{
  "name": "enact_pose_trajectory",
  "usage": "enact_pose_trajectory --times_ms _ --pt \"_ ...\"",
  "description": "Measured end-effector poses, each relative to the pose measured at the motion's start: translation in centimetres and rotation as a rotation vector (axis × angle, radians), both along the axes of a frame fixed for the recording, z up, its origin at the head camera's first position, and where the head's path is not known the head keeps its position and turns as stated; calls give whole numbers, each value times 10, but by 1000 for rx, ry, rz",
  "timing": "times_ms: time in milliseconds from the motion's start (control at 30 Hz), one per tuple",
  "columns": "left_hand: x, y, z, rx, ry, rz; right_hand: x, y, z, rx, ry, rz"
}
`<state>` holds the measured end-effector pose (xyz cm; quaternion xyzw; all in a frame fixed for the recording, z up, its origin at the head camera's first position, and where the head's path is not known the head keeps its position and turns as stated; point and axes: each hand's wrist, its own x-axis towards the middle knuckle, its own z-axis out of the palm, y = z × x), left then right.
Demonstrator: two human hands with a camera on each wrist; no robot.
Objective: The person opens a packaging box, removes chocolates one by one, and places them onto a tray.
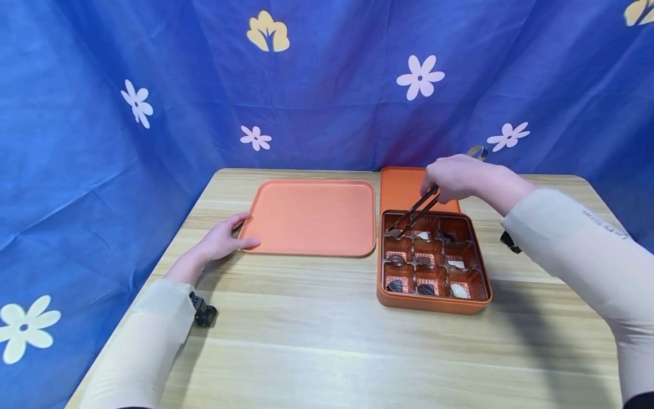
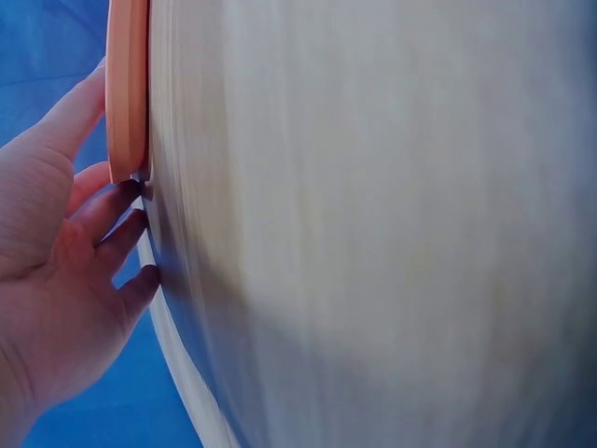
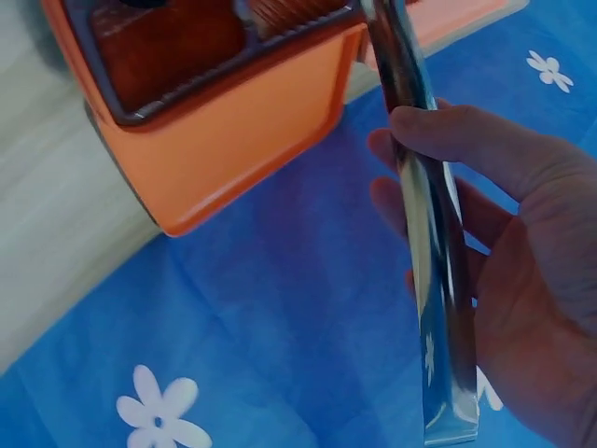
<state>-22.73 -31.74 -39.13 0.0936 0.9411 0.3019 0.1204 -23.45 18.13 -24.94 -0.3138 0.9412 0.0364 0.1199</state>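
Observation:
In the head view, my right hand point(image 1: 452, 177) holds long metal tongs point(image 1: 421, 203) above a brown-orange box point(image 1: 434, 302) divided into compartments. The tong tips reach into the far-left compartment, at a dark chocolate point(image 1: 394, 233); whether they grip it I cannot tell. Dark and white chocolates sit in the other compartments, among them a white one point(image 1: 459, 291) at near right. The right wrist view shows thumb and fingers around the tongs point(image 3: 434, 280). At the left, my left hand point(image 1: 222, 240) touches the left edge of a pink-orange tray point(image 1: 311, 218), its fingers point(image 2: 119, 245) loosely spread.
An orange lid point(image 1: 401, 187) lies behind the box, to the right of the tray. Everything stands on a wooden table point(image 1: 306, 341). A blue curtain point(image 1: 332, 68) with pale flowers hangs behind the table's far edge.

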Motion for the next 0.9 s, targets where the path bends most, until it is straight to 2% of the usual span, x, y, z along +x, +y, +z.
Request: enact_pose_trajectory --times_ms 200,500,900 --pt "-1 0 -1 6 6 -2 0 6 -4 -43 20 34" --pt "1 0 0 3 16 -11 4 13 -1 -51 57 88" --pt "2 2 1 -13 25 -21 11 29 9 -74 69 59"
